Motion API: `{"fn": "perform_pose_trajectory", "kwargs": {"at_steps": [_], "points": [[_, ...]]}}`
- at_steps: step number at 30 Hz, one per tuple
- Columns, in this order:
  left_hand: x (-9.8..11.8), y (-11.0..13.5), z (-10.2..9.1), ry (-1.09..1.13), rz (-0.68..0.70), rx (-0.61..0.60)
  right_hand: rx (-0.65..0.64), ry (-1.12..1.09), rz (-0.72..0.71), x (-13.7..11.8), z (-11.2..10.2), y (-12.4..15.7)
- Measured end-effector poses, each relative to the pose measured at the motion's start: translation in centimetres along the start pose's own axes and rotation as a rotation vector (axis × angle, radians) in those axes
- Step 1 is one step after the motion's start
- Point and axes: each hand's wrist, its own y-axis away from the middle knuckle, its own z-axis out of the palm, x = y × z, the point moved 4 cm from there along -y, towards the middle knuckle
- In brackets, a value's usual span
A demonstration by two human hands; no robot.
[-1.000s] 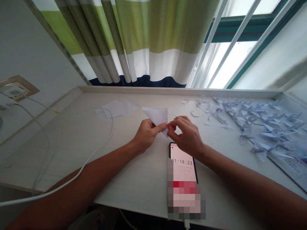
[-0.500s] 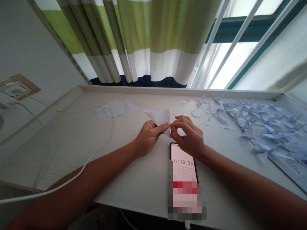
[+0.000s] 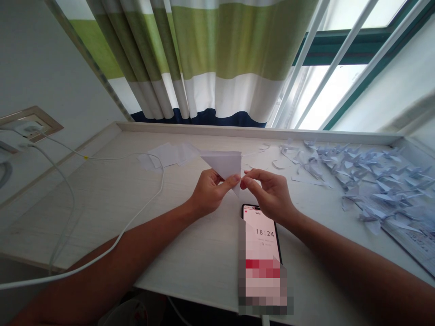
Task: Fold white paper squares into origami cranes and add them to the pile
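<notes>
My left hand [image 3: 210, 194] pinches a folded white paper triangle [image 3: 222, 163] between thumb and fingers, its point hanging downward. My right hand [image 3: 268, 197] sits just right of the paper, thumb and forefinger closed together at the triangle's lower edge, apparently holding nothing. Below both hands lies a smartphone [image 3: 260, 226] showing a timer at 18:24, its lower half covered by a pixelated blur.
Loose white paper squares [image 3: 166, 155] lie behind my left hand, and paper scraps [image 3: 277, 165] lie to the right. Several small folded paper cranes [image 3: 374, 183] are heaped at the right, partly on a printed sheet [image 3: 414, 244]. A white cable [image 3: 136, 203] crosses the desk's left side.
My right hand has drawn back from the paper to the right, and its fingers have closed together. The triangle has tilted slightly, and the timer has moved on to 18:24.
</notes>
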Motion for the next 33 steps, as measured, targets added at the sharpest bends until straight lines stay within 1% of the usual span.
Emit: {"fn": "perform_pose_trajectory", "kwargs": {"at_steps": [2,4,8,11,16,19,23,25,27,29,31,33], "points": [[0.0,-0.1,-0.2,-0.048,0.015,-0.012,-0.06,-0.007,0.055,0.0,-0.1,-0.4],[-0.1,-0.2,-0.4,-0.093,0.024,-0.008,-0.104,0.01,0.08,-0.1,-0.2,-0.7],[-0.1,-0.2,-0.7,-0.194,0.044,0.017,-0.135,0.063,0.097,-0.1,-0.3,-0.9],[0.0,-0.2,-0.7,-0.225,0.028,0.028,-0.129,0.088,0.101,-0.1,-0.2,-0.9],[-0.5,-0.1,-0.5,-0.128,-0.041,0.017,-0.076,0.135,0.083,-0.3,-0.3,-0.9],[-0.6,0.0,-0.5,-0.109,-0.05,0.01,-0.036,0.15,0.095,-0.4,-0.3,-0.8],[-0.3,0.1,-0.7,-0.235,-0.002,0.047,-0.023,0.174,0.074,-0.6,0.0,-0.6],[0.0,0.2,-0.7,-0.302,0.015,0.074,-0.017,0.211,0.032,-0.6,0.1,-0.5],[0.1,0.3,-0.5,-0.274,-0.003,0.075,0.006,0.27,-0.056,-0.7,0.2,-0.4],[0.1,0.4,-0.1,-0.149,-0.052,0.055,0.045,0.327,-0.207,-0.8,0.3,-0.3],[-0.1,0.4,0.4,-0.01,-0.105,0.039,0.079,0.367,-0.392,-1.0,0.4,-0.1],[-0.2,0.5,0.8,0.08,-0.142,0.037,0.095,0.387,-0.537,-1.2,0.5,0.1]]}}
